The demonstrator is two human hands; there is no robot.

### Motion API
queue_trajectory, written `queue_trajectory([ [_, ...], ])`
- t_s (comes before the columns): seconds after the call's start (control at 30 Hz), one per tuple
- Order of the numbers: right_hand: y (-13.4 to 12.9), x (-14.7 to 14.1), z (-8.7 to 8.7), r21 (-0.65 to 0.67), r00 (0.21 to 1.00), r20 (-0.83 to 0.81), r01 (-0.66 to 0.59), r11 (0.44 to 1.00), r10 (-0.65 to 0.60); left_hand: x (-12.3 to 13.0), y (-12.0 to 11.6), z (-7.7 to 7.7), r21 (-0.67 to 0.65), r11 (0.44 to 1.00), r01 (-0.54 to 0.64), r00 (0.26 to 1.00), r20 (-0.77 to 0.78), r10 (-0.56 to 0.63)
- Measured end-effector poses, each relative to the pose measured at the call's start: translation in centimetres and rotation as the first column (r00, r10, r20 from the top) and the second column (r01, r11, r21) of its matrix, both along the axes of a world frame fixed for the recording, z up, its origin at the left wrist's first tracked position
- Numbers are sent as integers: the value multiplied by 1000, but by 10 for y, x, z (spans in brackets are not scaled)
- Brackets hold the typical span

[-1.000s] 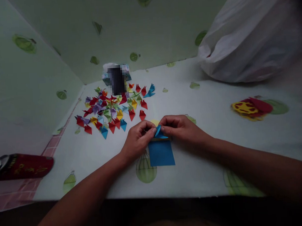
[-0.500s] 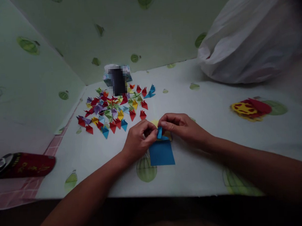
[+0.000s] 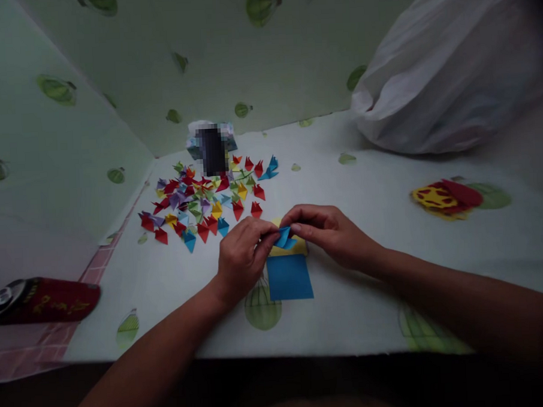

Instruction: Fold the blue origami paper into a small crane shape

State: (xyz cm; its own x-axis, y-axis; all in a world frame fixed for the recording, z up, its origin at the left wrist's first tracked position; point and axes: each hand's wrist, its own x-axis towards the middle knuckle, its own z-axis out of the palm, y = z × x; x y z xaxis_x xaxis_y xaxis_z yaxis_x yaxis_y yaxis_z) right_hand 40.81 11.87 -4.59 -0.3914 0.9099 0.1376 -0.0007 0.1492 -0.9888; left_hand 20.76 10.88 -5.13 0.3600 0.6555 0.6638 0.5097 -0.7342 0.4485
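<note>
A small folded piece of blue origami paper (image 3: 285, 239) is pinched between my two hands over the table. My left hand (image 3: 244, 252) grips its left side between thumb and fingers. My right hand (image 3: 320, 228) is closed on its upper right corner. Beneath the hands lies yellow paper (image 3: 295, 248), partly covered by them. Nearer to me is a flat blue paper square (image 3: 290, 277), its far edge against the yellow. Many small folded paper cranes (image 3: 203, 230) in red, blue, yellow, green and purple are spread beyond my left hand.
A red drink can (image 3: 46, 300) lies on its side at the left. Behind the cranes stands a tissue box (image 3: 230, 136) with a blurred dark object (image 3: 213, 152) before it. At right are red and yellow cutouts (image 3: 446, 199) and a large white plastic bag (image 3: 428, 82).
The folded blue paper has turned from upright to more sideways, showing a pointed shape. My left hand has shifted slightly left and rotated; the right hand has barely moved.
</note>
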Motion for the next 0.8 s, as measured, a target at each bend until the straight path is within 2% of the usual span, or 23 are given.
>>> queue_trajectory([
  [0.2,0,-2,-2,20,999,-34,7,1000,-6,2,-2,4,25,1000,18,1000,17,-18],
  [0.37,2,-2,-4,30,999,11,42,999,-42,2,-1,3,28,999,35,999,10,-36],
  [0.47,0,1,7,90,996,13,92,992,-93,1,-1,1,18,999,36,999,9,-36],
  [0.6,-10,8,33,149,984,-93,163,975,-150,2,1,-1,8,999,34,999,18,-34],
  [0.67,-15,13,43,238,977,-151,181,954,-148,3,2,-2,15,999,44,998,32,-45],
  [0.8,-17,20,53,311,962,-219,227,923,-162,4,1,-3,-3,999,37,996,77,-37],
])
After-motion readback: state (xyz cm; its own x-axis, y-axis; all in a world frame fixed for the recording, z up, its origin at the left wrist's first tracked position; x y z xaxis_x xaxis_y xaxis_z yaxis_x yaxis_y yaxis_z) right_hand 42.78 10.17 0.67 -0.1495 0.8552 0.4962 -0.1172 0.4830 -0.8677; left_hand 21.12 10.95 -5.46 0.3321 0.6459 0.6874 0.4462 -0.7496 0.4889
